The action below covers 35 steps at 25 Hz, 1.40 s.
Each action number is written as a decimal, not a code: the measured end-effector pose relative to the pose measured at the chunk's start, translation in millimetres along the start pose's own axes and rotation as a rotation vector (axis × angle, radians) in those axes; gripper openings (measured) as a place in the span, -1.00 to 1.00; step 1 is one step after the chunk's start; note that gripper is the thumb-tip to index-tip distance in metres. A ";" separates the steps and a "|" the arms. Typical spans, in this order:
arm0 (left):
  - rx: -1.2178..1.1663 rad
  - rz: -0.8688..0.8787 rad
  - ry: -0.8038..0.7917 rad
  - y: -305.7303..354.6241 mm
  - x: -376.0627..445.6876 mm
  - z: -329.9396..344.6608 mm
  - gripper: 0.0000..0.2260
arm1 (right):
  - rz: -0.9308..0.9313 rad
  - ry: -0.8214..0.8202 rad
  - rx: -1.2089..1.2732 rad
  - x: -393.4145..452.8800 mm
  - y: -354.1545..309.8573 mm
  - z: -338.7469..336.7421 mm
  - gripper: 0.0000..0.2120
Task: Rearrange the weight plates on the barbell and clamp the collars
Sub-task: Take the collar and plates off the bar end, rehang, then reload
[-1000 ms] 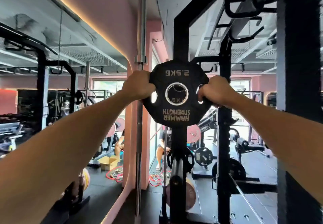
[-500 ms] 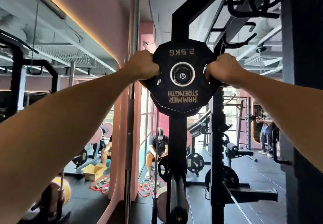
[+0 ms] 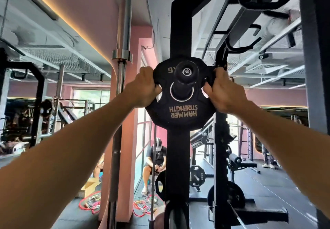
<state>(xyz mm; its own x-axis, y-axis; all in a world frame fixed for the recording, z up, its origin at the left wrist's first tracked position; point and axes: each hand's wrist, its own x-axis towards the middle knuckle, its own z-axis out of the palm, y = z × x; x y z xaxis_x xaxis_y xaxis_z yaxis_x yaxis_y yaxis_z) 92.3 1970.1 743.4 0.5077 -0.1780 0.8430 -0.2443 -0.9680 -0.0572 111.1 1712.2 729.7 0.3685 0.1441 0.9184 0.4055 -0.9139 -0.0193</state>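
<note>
Both hands, left hand, right hand, gripping weight plate, on black peg, rack upright behind

Two bare forearms come into view from the lower corners, with no sleeve, watch, band or glove on either. The left hand and the right hand carry no rings that show. Knuckles and tendons stand out on the back of the right hand

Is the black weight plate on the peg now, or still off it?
On. The peg passes through the center hole of the weight plate and sticks out toward the camera.
</note>
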 end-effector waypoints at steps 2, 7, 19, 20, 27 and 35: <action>0.108 0.035 0.028 -5.5 5.7 14.2 -0.62 | -0.056 0.056 -0.038 3.8 3.6 16.8 -0.57; 0.131 0.080 0.070 -9.6 10.0 15.1 -0.51 | -0.070 0.099 -0.065 17.7 11.1 30.1 -0.61; -0.009 -0.230 -0.045 22.6 -61.1 35.2 -0.42 | 0.217 -0.262 0.072 -36.8 -5.3 12.3 -0.43; -0.040 -0.206 -0.113 20.5 -72.2 37.9 -0.41 | 0.193 -0.351 0.045 -49.2 -1.3 9.9 -0.40; -0.187 -0.033 -0.514 38.4 -158.8 53.1 -0.34 | 0.125 -0.889 -0.073 -142.1 23.2 -9.9 -0.11; -0.136 -0.149 -0.527 119.9 -179.0 19.1 -0.33 | 0.061 -0.876 0.007 -172.6 98.8 -58.7 -0.15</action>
<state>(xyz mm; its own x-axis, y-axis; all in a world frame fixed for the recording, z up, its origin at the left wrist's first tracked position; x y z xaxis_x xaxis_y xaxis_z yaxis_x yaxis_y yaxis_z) -12.1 1882.5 575.5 0.8803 -0.1392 0.4536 -0.2249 -0.9642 0.1406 38.4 1574.8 592.5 0.8982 0.3368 0.2825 0.3679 -0.9277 -0.0636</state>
